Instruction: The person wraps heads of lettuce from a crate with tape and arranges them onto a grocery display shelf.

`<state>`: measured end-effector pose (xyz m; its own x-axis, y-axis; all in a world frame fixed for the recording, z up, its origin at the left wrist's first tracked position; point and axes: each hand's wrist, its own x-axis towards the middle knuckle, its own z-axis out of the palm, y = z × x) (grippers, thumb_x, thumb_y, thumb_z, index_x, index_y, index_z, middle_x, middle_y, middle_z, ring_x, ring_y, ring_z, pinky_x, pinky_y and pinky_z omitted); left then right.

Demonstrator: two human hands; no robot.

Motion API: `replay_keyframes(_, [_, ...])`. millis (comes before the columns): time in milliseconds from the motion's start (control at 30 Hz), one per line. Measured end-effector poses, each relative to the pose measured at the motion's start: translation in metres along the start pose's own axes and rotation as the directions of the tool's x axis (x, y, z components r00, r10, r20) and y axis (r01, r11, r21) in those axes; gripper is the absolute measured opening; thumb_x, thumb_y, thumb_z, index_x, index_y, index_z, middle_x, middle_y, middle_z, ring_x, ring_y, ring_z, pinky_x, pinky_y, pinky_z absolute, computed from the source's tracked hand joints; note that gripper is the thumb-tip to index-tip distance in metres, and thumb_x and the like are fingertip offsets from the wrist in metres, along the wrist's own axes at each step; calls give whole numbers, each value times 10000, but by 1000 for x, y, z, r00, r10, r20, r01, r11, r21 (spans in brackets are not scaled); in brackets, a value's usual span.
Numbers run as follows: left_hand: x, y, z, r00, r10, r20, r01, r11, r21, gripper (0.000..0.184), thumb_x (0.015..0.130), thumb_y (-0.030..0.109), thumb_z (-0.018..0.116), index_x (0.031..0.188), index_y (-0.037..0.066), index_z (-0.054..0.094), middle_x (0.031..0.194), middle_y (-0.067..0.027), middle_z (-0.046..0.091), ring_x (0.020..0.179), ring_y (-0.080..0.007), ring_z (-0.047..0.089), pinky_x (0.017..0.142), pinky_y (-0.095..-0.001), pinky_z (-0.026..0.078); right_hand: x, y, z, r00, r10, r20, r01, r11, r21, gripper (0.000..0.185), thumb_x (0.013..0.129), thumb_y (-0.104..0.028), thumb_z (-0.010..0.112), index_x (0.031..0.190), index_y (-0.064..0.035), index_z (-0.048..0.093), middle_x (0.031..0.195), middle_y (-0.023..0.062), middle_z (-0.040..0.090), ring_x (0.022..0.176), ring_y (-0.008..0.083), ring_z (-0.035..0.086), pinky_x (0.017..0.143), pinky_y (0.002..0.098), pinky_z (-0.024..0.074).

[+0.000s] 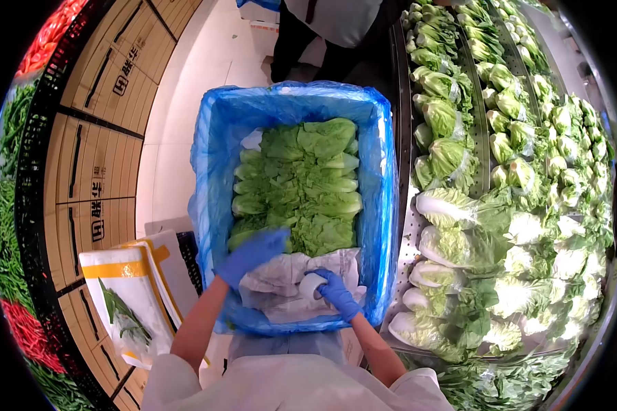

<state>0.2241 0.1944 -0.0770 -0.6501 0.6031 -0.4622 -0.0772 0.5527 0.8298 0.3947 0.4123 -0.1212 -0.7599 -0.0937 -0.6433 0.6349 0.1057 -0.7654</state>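
Note:
In front of me stands a deep box lined with blue plastic (212,144), holding rows of leafy green lettuce (301,178). Crumpled white paper (281,277) covers the near part of the box. My right hand (337,293), in a blue glove, is closed round a white roll (311,285) that looks like tape, just above the paper. My left hand (252,257), also gloved in blue, hovers over the near left lettuce and the paper's edge. Motion smears its fingers, so their grip cannot be made out.
Shelves of bagged greens (445,116) and Chinese cabbages (452,246) run along the right. At left are stacked brown crates (96,164) and a white foam box lid (120,288) with leaves on it. Another person (329,20) stands beyond the box.

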Motion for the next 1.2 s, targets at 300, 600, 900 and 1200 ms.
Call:
replay_keyframes(300, [255, 106, -30, 848, 481, -222, -204, 683, 702, 709, 734, 442, 643, 1213, -28, 413, 1106, -196, 507, 1023, -335, 504, 891, -425, 392, -10, -65, -3, 986, -137, -98, 166, 887, 432, 309, 800, -1, 538, 1106, 14, 577, 1096, 101, 596, 987, 180, 579, 866, 294, 459])
replay_keyframes(600, [308, 84, -8, 881, 335, -333, 82, 587, 806, 843, 541, 473, 755, 1210, 65, 444, 1006, -162, 513, 917, -323, 512, 729, -460, 399, -17, -66, -5, 967, -115, -226, 219, 829, 515, 274, 844, -2, 516, 1111, 26, 571, 1084, 99, 613, 965, 161, 587, 862, 278, 460])
replay_keyframes(900, [298, 69, -12, 837, 440, -325, 8, 584, 811, 851, 618, 472, 701, 1318, 106, 385, 1031, -184, 486, 960, -341, 481, 809, -446, 389, -35, -67, -22, 958, -90, -272, 236, 788, 568, 268, 819, 7, 525, 1079, 25, 584, 1059, 99, 626, 953, 154, 588, 852, 270, 459])
replay_keyframes(1200, [143, 24, 12, 762, 497, -415, -266, 825, 499, 321, 832, 209, 585, 1119, 71, 541, 1066, -137, 587, 971, -306, 559, 864, -376, 443, -27, -79, -23, 935, 53, -350, 135, 860, 491, 200, 855, -82, 484, 968, 12, 619, 912, 93, 649, 808, 152, 622, 721, 259, 501])
